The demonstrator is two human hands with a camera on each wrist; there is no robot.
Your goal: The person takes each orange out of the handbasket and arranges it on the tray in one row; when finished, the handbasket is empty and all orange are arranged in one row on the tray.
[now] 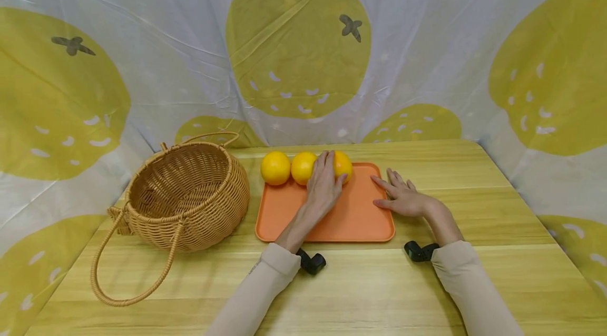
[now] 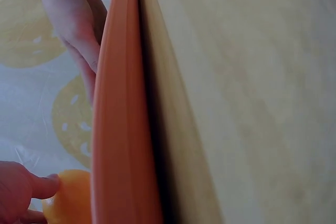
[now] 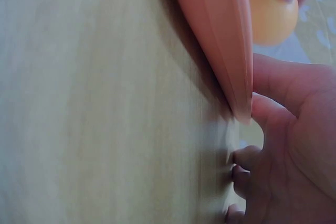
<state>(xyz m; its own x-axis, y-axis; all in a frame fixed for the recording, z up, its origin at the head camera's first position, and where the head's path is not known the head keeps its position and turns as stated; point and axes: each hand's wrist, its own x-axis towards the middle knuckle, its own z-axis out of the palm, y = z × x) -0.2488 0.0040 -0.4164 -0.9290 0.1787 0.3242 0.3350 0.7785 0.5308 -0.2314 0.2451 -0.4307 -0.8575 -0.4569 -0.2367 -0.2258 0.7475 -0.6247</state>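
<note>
Three oranges stand in a row along the back of a coral-orange tray (image 1: 351, 215) in the head view: a left one (image 1: 275, 168), a middle one (image 1: 302, 167) and a right one (image 1: 343, 166). My left hand (image 1: 323, 186) grips the right orange, fingers over its left side and thumb at its front. In the left wrist view the thumb presses against that orange (image 2: 71, 198). Spread at the tray's right rim is my right hand (image 1: 407, 200), with its thumb and forefinger over the edge and the other fingers beside it on the table.
To the left of the tray stands a round wicker basket (image 1: 213, 220), its front handle (image 1: 137, 302) folded down onto the wooden table (image 1: 360, 294). A white curtain (image 1: 180, 62) with yellow fruit prints hangs behind. Each wrist carries a small black device.
</note>
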